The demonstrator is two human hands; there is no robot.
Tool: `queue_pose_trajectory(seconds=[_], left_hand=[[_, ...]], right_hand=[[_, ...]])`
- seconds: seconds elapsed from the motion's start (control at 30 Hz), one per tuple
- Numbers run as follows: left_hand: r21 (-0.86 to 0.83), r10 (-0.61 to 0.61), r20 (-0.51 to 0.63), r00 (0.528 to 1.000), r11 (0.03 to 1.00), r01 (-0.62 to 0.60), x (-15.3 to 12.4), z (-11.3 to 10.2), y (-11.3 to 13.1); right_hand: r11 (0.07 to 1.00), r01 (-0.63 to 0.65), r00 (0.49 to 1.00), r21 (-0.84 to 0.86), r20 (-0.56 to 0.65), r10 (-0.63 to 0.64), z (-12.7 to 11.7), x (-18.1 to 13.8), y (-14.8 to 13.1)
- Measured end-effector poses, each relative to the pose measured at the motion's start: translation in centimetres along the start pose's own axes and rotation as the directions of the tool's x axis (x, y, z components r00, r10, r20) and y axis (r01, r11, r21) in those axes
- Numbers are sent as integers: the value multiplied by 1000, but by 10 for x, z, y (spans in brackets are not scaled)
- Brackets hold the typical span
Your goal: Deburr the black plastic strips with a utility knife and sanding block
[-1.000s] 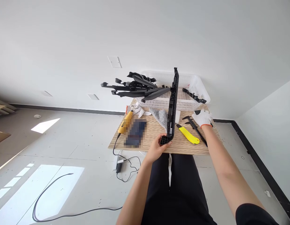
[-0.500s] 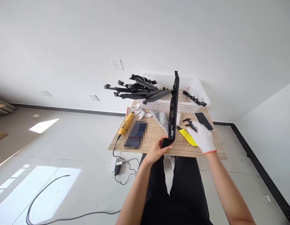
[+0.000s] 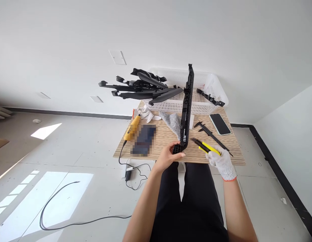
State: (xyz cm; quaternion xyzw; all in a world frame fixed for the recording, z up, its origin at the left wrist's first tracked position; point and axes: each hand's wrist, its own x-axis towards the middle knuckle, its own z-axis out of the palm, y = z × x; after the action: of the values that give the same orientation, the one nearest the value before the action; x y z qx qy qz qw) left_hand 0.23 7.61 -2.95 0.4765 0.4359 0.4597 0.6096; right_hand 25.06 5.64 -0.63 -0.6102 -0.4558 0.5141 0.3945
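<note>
My bare left hand grips the near, bent end of a long black plastic trim part, which stands up from the front of the table with its ribbed side showing. In a white knit glove with an orange cuff, my right hand is closed around a yellow and black utility knife. The knife's dark tip points left toward the trim part, a little apart from it. A black caliper lies on the table just beyond the right hand, beside a phone.
A white plastic basket at the wall holds several black trim parts, many jutting out leftward. A grey cloth, a white glove, a yellow corded tool and a blurred dark item lie on the slatted table.
My right hand has taken up the yellow knife from the table and drawn it nearer to me. The caliper now shows fully. My left hand keeps its grip on the trim part.
</note>
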Motion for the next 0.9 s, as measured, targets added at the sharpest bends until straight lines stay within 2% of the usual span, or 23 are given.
queue_pose_trajectory(seconds=[0.07,0.1,0.17,0.23,0.4,0.5,0.63,0.73,0.8,0.9], left_hand=[[38,24,28,999,999,-25,0,-1,-2],[52,28,26,999,998,-29,1,-1,-4],[78,35,7,999,996,-35,1,1,-6],[88,42,-10,999,995,-41,2,2,-6],[76,70,-5,998,995,-70,1,2,-3],[78,70,14,997,994,-71,0,1,-1],[120,103,-17,994,988,-101,-2,3,1],[136,144,-39,989,981,-138,-3,4,1],[141,147,-50,988,980,-139,-3,4,0],[126,115,-53,992,986,-107,-2,4,-3]], right_hand=[[994,2,992,-106,122,11,2,-4,-4],[985,23,993,-169,120,-3,4,-5,-6],[964,53,998,-261,37,-45,9,-5,-9],[953,62,998,-295,4,-63,13,-4,-10],[963,40,999,-266,23,-35,8,-3,-9],[963,46,994,-264,109,-18,6,-3,-9],[958,52,999,-281,10,-51,9,-2,-11],[960,39,998,-278,56,-25,9,0,-12],[966,35,999,-257,36,-26,7,0,-11],[965,67,992,-254,125,-36,5,0,-11]])
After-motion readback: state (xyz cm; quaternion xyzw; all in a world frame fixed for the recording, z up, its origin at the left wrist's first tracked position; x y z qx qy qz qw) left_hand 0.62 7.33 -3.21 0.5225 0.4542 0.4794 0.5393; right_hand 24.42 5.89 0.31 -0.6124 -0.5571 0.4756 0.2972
